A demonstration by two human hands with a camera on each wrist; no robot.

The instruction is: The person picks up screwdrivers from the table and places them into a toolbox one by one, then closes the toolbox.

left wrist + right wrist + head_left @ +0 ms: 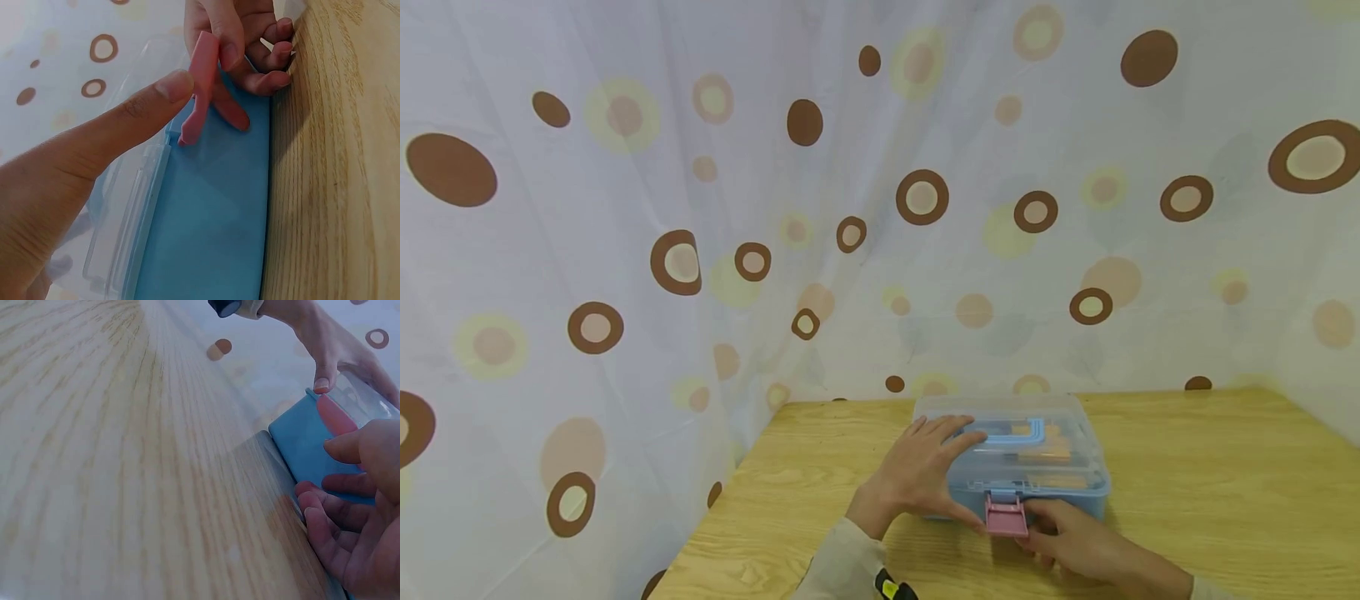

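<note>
A storage box [1030, 500] with a light blue base and a clear lid [1067, 408] stands on the table. At its front, a pink latch [1006, 518] is tilted outward from the blue wall. My left hand [917, 471] spreads over the lid's left side, fingers extended near the blue handle [1037, 431]. Its thumb [175, 85] touches the latch's outer face. Low at the front, my right hand [1075, 537] is beside the latch, its thumb [230, 53] right at the latch's edge and its forefinger [231, 112] beneath, along the blue wall. Its other fingers are loosely bent.
The wood-grain table [1210, 467] extends to both sides of the box. Behind and to the left hangs a white curtain [737, 183] with brown and yellow dots. Orange items [1045, 446] show through the clear lid. A dark band [895, 586] sits at the left sleeve.
</note>
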